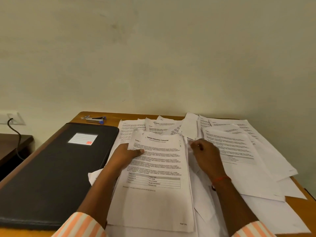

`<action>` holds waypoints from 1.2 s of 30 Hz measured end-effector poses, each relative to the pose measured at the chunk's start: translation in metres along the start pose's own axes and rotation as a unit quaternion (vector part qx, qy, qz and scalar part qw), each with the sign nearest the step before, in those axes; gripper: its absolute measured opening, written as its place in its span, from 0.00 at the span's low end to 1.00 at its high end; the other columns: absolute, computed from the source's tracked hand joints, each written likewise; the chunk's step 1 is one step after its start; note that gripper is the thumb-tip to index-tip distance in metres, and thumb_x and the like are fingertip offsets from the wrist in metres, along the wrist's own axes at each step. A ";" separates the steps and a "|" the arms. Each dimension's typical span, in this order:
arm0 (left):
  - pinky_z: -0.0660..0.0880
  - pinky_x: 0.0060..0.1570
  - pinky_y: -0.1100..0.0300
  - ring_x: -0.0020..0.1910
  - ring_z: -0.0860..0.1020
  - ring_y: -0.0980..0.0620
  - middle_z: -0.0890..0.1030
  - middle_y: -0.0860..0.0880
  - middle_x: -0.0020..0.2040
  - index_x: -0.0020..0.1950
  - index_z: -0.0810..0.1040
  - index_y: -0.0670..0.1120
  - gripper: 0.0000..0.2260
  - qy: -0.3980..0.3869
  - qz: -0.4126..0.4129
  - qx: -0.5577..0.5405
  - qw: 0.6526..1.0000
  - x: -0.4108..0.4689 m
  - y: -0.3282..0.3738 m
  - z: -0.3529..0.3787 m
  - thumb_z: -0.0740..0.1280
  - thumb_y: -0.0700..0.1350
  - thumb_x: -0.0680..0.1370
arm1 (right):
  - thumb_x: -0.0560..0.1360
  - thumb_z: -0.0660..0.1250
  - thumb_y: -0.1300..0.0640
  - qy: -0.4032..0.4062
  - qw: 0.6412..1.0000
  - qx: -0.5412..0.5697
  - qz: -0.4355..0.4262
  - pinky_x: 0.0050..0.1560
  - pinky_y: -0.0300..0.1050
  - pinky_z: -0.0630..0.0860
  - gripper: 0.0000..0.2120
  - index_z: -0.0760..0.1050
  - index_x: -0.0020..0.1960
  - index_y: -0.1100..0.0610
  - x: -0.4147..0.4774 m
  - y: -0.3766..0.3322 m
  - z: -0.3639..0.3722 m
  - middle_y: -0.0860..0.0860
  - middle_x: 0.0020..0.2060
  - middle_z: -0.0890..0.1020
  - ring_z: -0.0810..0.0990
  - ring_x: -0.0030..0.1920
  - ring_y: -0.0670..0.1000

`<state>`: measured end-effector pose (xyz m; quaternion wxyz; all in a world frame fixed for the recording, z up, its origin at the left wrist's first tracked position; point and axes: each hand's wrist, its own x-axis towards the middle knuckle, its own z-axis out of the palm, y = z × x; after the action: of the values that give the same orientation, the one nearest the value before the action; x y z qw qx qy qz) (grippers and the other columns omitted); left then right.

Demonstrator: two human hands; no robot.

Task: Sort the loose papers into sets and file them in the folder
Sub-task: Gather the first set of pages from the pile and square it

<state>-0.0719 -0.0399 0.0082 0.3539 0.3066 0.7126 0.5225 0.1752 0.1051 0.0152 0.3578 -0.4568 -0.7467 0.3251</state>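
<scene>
1. The left hand [127, 153] grips a stack [153, 185] of printed sheets near the middle of the counter's near edge, thumb pressed on top, fingers hidden underneath
2. The right hand [206, 156] has its fingers curled at the stack's right edge, apparently pinching the top sheets there
3. The step looks like squaring up one set: keep the left thumb firm, level the edges, and check that the headings match before adding more
4. The sheets look thin and slippery, so a slack grip would probably let them fan out
5. The folder [56, 170], black and closed, lies along the counter's left edge, just beside the stack; it needs opening before anything is filed
6. Loose papers [239, 147] overlap across the right half, reaching the far and right edges
7. A stapler [95, 119] sits near the far left corner
8. The counter [297, 202] is brown wood set against a pale wall [153, 57]; left of it, a socket [12, 118] with a dark cable [18, 134] hangs above a dark side table [13, 146]
</scene>
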 end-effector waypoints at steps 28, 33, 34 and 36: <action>0.82 0.39 0.54 0.42 0.86 0.47 0.87 0.47 0.48 0.57 0.81 0.46 0.10 0.094 0.037 -0.035 0.994 0.007 -0.007 0.001 0.74 0.43 0.77 | 0.80 0.57 0.64 0.025 0.966 -0.234 -0.110 0.48 0.49 0.74 0.19 0.70 0.70 0.58 -0.008 -0.017 0.023 0.60 0.58 0.72 0.76 0.51 0.61; 0.81 0.37 0.56 0.42 0.86 0.48 0.86 0.47 0.49 0.59 0.81 0.46 0.11 0.088 0.035 -0.035 0.995 0.007 -0.008 0.001 0.74 0.43 0.77 | 0.81 0.55 0.64 -0.013 0.961 -0.236 -0.142 0.47 0.48 0.71 0.16 0.69 0.67 0.59 -0.023 -0.022 0.036 0.59 0.58 0.71 0.75 0.51 0.61; 0.82 0.38 0.55 0.43 0.86 0.47 0.86 0.47 0.50 0.59 0.80 0.46 0.11 0.089 0.035 -0.034 0.995 0.007 -0.007 0.001 0.74 0.43 0.77 | 0.80 0.56 0.65 -0.020 0.959 -0.240 -0.146 0.45 0.47 0.70 0.15 0.69 0.66 0.60 -0.025 -0.020 0.039 0.58 0.57 0.70 0.76 0.50 0.61; 0.82 0.40 0.53 0.44 0.86 0.47 0.86 0.48 0.50 0.59 0.80 0.47 0.12 0.092 0.035 -0.028 0.995 0.008 -0.008 0.000 0.74 0.44 0.77 | 0.80 0.57 0.65 -0.031 0.957 -0.245 -0.153 0.44 0.47 0.69 0.14 0.70 0.65 0.60 -0.029 -0.021 0.043 0.58 0.57 0.70 0.76 0.49 0.60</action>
<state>-0.0767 -0.0352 -0.0011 0.2764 0.2720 0.7160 0.5805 0.1393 0.0643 0.0027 0.2570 -0.4007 -0.8750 0.0880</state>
